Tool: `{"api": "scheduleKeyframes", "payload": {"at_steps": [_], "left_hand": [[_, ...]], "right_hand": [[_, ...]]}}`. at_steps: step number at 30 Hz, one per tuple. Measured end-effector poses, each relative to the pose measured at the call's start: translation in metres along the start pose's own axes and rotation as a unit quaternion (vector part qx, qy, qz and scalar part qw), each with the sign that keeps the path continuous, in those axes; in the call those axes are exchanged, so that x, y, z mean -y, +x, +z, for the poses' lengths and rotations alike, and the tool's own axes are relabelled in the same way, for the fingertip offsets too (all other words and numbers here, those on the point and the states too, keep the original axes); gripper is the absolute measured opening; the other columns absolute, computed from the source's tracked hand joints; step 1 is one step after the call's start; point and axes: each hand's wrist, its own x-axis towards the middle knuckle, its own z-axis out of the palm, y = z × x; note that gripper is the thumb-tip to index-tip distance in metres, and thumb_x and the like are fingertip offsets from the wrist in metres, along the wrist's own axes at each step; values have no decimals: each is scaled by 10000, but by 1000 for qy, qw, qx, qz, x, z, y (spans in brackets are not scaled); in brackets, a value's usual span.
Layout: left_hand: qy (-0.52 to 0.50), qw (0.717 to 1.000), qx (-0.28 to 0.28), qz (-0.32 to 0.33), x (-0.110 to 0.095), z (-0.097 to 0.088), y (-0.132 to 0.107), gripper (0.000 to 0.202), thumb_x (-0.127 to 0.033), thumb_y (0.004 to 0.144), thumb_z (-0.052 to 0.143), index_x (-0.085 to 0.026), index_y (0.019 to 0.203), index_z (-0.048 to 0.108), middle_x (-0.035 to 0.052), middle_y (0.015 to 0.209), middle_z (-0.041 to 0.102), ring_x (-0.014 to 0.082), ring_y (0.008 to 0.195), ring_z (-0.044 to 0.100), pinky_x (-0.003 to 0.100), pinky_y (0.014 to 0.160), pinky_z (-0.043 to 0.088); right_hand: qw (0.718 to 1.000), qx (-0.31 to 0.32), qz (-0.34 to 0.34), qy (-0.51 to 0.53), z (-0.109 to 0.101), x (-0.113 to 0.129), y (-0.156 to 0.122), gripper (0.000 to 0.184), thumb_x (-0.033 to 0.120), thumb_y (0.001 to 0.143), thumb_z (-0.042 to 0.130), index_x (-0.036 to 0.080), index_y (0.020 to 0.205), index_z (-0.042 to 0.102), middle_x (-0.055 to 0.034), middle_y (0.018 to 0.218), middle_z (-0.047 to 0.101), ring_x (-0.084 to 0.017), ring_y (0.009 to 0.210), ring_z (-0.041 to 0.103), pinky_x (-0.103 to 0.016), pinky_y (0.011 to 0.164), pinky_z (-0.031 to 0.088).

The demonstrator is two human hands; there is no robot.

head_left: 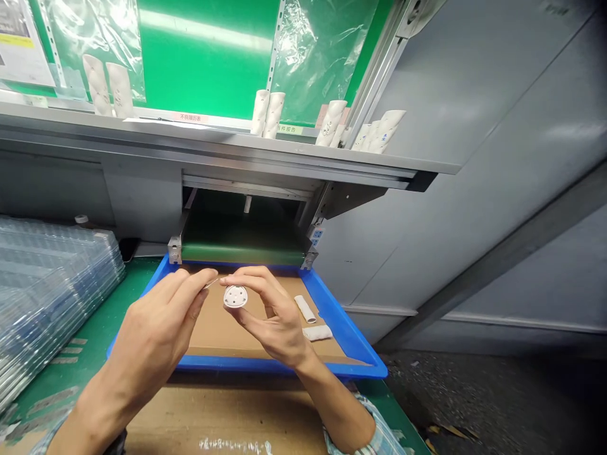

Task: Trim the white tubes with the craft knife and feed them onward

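My right hand (275, 316) grips a short white cylinder (236, 297) between thumb and fingers, its round end facing me. Several small dark holes show in that end. My left hand (164, 316) is closed in a pinch on a thin, light-coloured sliver (211, 284); its exact kind is too small to tell. The sliver's tip is close to the right fingertips, left of the cylinder. Both hands are above a blue tray (365, 354) lined with brown cardboard. Inside the tray, two white tubes (305, 309) lie on the right side.
Behind the tray, a green conveyor belt (237, 243) carries one small white tube (247, 203). Clear plastic trays (52, 303) are stacked at left. Overhead runs a metal shelf (227, 142) with several upright white tubes (260, 114). A grey wall (465, 158) stands at right.
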Motion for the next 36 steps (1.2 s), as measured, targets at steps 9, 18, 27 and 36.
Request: {"api": "scheduleKeyframes", "payload": {"at_steps": [9, 18, 27, 36], "left_hand": [[10, 999, 18, 27, -4, 1, -4, 375, -271, 1173, 454, -256, 1522, 589, 1, 955, 631, 131, 781, 609, 256, 714, 474], [-9, 999, 24, 19, -1, -1, -6, 371, -244, 1154, 518, -293, 1511, 605, -3, 927, 628, 156, 828, 597, 279, 788, 473], [-58, 998, 32, -13, 1, -3, -6, 306, -279, 1153, 530, -281, 1420, 678, -18, 910, 648, 124, 780, 631, 234, 743, 493], [-70, 996, 40, -44, 3, -4, -10, 321, -305, 1145, 551, -344, 1431, 692, -34, 877, 657, 114, 743, 635, 216, 734, 501]], "right_hand": [[999, -26, -13, -18, 3, -4, -2, 364, 129, 994, 751, 254, 1320, 649, -71, 1188, 739, -217, 1109, 736, -354, 968, 647], [998, -15, -35, -43, 0, 3, 1, 394, 81, 1002, 721, 252, 1344, 629, -85, 1209, 755, -229, 1111, 748, -380, 970, 655], [996, 1, -53, -65, -2, 6, 3, 464, 13, 982, 688, 254, 1374, 632, -95, 1268, 765, -241, 1194, 740, -394, 1011, 655], [996, 8, -59, -72, -2, 7, 3, 459, 3, 984, 682, 247, 1370, 631, -100, 1242, 753, -231, 1161, 734, -375, 989, 650]]}}
